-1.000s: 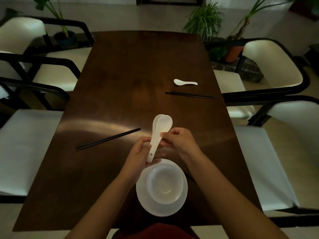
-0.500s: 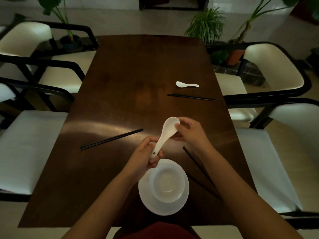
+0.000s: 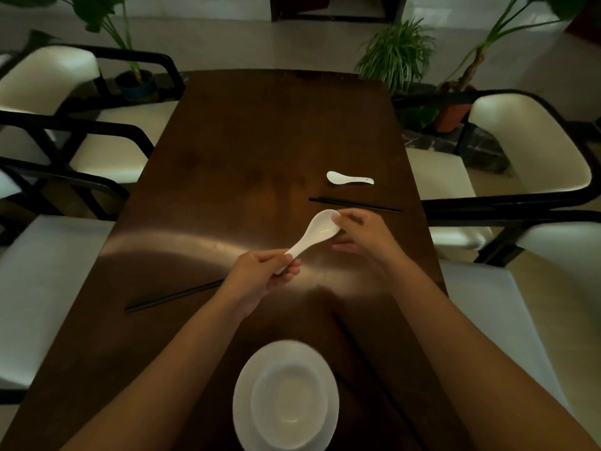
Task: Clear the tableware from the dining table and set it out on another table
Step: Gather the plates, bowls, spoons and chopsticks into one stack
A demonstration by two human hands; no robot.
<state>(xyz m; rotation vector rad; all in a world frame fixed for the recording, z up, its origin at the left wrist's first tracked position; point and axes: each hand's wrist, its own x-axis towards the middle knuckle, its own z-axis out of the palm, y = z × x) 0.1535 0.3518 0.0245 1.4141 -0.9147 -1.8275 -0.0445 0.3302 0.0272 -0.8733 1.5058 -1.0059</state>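
My left hand (image 3: 258, 278) grips the handle of the white spoons (image 3: 313, 234), held nested above the brown dining table (image 3: 247, 141). My right hand (image 3: 361, 237) touches the bowl end of them with its fingertips. A white bowl (image 3: 287, 398) sits on a white plate (image 3: 242, 402) at the near edge, between my forearms. Another white spoon (image 3: 349, 178) lies at the far right. One black chopstick pair (image 3: 354, 205) lies just past my right hand, a second pair (image 3: 172, 296) lies left of my left hand.
White cushioned chairs with black frames stand along both sides, such as a chair (image 3: 533, 148) at the right and a chair (image 3: 48, 79) at the far left. Potted plants (image 3: 396, 53) stand on the floor beyond the table's far end.
Both hands have moved away from me with the spoons, toward the far right. The view has tipped so the bowl and plate sit lower in frame.
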